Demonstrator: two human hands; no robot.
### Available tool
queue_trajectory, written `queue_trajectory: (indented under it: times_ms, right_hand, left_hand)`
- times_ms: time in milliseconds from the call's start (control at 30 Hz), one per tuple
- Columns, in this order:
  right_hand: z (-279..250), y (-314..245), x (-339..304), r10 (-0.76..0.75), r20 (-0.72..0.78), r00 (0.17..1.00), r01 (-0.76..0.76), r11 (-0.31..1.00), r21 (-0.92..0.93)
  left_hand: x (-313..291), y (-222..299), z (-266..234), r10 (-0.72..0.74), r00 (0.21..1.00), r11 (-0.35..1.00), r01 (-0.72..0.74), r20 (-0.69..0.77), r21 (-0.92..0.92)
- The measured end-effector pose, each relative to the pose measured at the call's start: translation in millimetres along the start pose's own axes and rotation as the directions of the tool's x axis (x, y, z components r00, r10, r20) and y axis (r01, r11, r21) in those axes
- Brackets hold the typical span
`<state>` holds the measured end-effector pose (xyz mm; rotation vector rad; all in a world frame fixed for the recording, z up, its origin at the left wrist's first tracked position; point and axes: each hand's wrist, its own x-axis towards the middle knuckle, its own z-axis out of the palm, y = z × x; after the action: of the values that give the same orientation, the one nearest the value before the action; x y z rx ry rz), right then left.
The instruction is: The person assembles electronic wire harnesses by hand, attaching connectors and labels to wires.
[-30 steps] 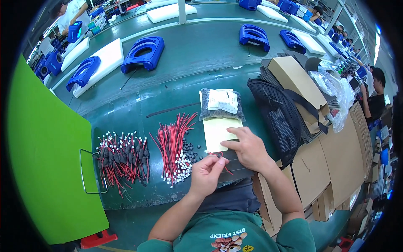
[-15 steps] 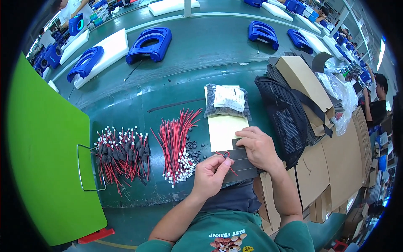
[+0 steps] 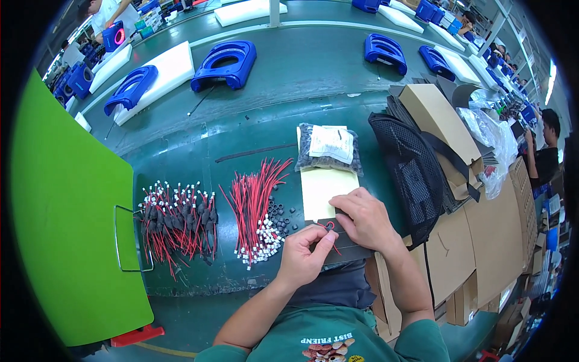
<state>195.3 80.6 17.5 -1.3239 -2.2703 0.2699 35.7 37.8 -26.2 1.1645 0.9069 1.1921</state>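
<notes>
My left hand pinches a red-and-black wire, its red part looped through a small black ring at the fingertips. Beside it, my right hand has its fingers bent down at the upper edge of a dark sheet marked by thin lines into strips. What those fingertips grip, if anything, is hidden. Left of my hands lies a fanned bundle of red and black wires with white connectors. Loose black rings are scattered next to it.
Wires with black-wrapped lumps lie farther left, near a green panel and metal wire frame. Ahead, a bag of black parts rests on yellow paper. A black mesh bag and cardboard stand right; blue housings beyond.
My right hand has shifted slightly left and nearer, closer to my left hand. My left hand keeps its pinch on the wire. The whole view has shifted slightly.
</notes>
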Motion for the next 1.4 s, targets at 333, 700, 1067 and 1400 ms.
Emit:
queue_trajectory:
  times_ms: [333,700,1067,1400]
  right_hand:
    - [-14.2,-1.1,-3.2,0.01,-0.001,1.0,-0.01,0.998,-0.07]
    - [-51.5,-15.3,-27.5,0.527,-0.474,0.706,-0.049,0.703,0.71]
    - [-14.5,-42.2,-29.8,0.632,-0.1,0.768,0.044,0.103,0.994]
    - [-1.5,-47.3,-27.6,0.606,0.082,0.791,-0.081,-0.029,0.996]
  left_hand:
    - [0.1,-1.7,1.4,0.039,0.999,0.999,-0.039,-0.002,0.004]
    - [-2.8,3.5,-2.7,-0.074,0.997,0.989,0.077,0.029,-0.129]
    - [-3.0,7.7,-0.8,-0.094,0.995,0.953,0.077,-0.043,-0.294]
    - [-4.4,9.7,-0.2,-0.079,0.997,0.955,0.071,-0.016,-0.287]
